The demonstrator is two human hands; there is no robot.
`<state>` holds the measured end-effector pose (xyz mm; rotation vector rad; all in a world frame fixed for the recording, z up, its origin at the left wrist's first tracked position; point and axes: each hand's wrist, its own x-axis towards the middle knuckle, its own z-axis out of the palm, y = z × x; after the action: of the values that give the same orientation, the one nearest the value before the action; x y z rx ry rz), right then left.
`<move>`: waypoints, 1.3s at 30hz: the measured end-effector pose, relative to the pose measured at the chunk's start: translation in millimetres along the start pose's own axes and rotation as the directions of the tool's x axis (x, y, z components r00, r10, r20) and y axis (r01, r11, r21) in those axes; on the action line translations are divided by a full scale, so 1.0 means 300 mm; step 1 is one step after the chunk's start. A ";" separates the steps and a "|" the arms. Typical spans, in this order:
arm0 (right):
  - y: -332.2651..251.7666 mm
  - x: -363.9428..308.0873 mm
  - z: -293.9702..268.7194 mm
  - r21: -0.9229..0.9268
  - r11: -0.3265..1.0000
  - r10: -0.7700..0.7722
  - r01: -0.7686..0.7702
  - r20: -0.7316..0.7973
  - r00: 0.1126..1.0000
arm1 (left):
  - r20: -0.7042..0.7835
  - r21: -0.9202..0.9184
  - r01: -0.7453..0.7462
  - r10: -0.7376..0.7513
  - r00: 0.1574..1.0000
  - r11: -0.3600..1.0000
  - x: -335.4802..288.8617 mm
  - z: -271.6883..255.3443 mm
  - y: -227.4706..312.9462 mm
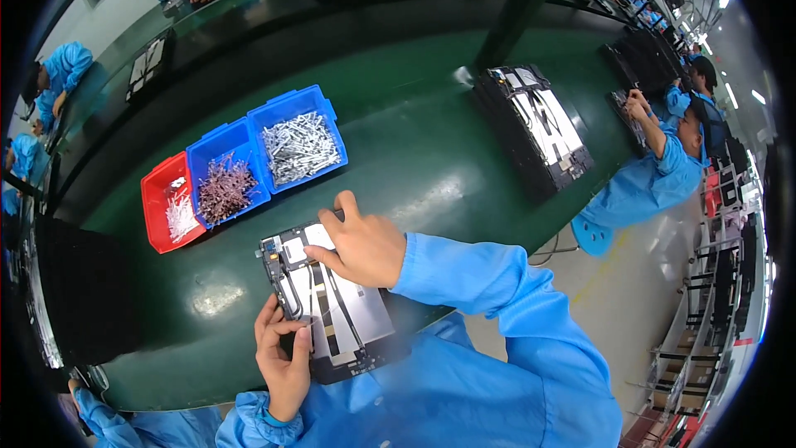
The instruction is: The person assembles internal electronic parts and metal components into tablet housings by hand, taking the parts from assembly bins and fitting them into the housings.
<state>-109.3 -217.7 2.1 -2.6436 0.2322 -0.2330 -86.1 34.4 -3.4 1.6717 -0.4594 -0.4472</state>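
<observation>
Fingers (286, 328) of both hands press, ungripped, on the opened tablet (336, 303); three parts bins (240, 168) sit just beyond.

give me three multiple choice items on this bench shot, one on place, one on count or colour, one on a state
1. Where do the bins stand relative to the open tablet?
A. beyond it, to the left
B. on top of it
C. at the person's right elbow

2. How many bins are blue?
A. none
B. two
C. four

3. What is the right hand doing?
A. lifted clear of the bench
B. reaching into a bin
C. resting on the tablet's far end

Answers:
1. A: the row of bins sits further up the green table, left of the tablet.
2. B: two blue bins stand beside one red bin.
3. C: its palm lies on the tablet's upper part, while the left hand pinches at the near left edge.
</observation>
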 end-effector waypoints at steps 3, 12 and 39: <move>0.027 0.003 -0.009 0.009 1.000 -0.027 0.027 -0.046 0.999 | 0.033 0.080 0.026 -0.029 0.999 0.996 0.049 -0.049 -0.026; -0.149 0.051 -0.077 0.512 0.785 -0.295 0.349 -0.186 0.937 | -0.046 0.312 -0.392 0.426 0.904 0.865 0.230 -0.073 0.065; -0.163 0.050 0.052 0.549 0.798 -0.184 0.246 -0.167 0.969 | 0.013 0.290 -0.421 0.436 0.900 0.859 0.276 -0.089 -0.025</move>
<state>-85.6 -171.2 13.2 -2.0545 -0.1022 -0.4436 -1.6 13.3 -9.9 1.7857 -0.8687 -0.0011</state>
